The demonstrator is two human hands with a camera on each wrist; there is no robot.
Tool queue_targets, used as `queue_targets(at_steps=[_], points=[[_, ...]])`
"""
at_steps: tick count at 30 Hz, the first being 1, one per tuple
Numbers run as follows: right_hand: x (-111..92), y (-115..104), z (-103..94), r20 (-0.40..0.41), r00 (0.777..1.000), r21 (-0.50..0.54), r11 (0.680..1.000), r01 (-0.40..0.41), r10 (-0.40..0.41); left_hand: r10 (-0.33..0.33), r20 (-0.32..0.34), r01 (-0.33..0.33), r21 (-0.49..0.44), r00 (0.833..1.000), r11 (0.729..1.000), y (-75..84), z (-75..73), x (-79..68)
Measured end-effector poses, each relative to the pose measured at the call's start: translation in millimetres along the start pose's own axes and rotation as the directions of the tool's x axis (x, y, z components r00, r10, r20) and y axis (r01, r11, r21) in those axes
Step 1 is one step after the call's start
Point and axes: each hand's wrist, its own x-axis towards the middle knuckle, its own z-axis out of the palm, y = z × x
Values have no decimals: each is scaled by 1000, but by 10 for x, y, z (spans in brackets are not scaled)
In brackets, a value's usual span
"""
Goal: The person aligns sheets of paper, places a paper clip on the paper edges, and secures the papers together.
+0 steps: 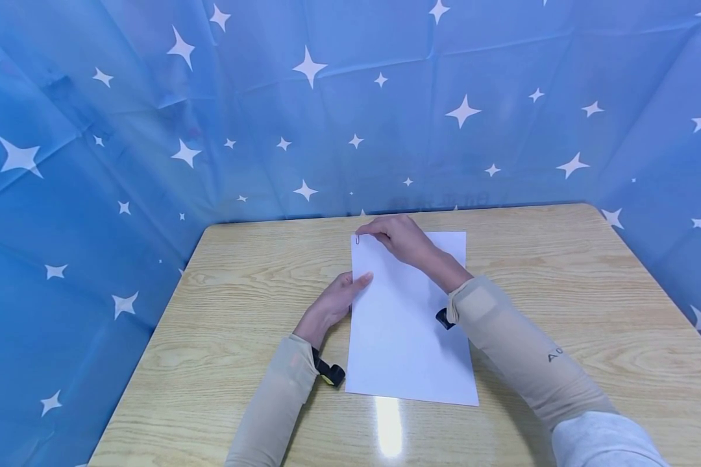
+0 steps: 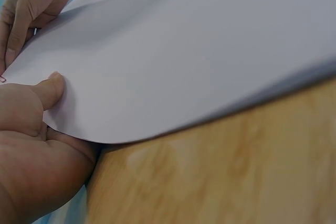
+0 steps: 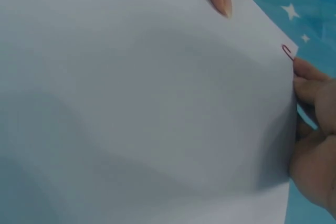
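White paper sheets (image 1: 409,337) lie upright in front of me, lifted off the table along the left edge. My left hand (image 1: 339,297) grips that edge, the thumb (image 2: 51,92) on top and the fingers hidden beneath. A small red paper clip (image 3: 287,52) sits on the top left corner of the paper. At that corner my right hand (image 1: 401,240) pinches the clip's outer end between thumb and fingertips, reaching across the top of the sheets. In the right wrist view, the right hand (image 3: 315,156) is beside the paper's edge.
The paper is over a light wood-grain table (image 1: 257,311). A blue curtain with white stars (image 1: 327,117) hangs behind the table and along its sides. Black wrist straps (image 1: 330,373) show at both sleeves.
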Motion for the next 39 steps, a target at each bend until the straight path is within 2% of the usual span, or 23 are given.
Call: queue_targets(at_steps=[23,30,33,39], points=[[3,0,13,-8,999,12,999,-31,31,-8,6,8,7,1000,1000,16,-9,-3],[-14,17,-16,-35,999,12,999,-38,38,-3,17,3,8,1000,1000,7,2,15],[-37,30,-55,-33,998,-16,998,-62,61,-3,7,3,8,1000,1000,1,5,24],[-154,72,-171,-76,984,-104,980,-171,163,-12,-29,12,1,1000,1000,3,-12,-5]])
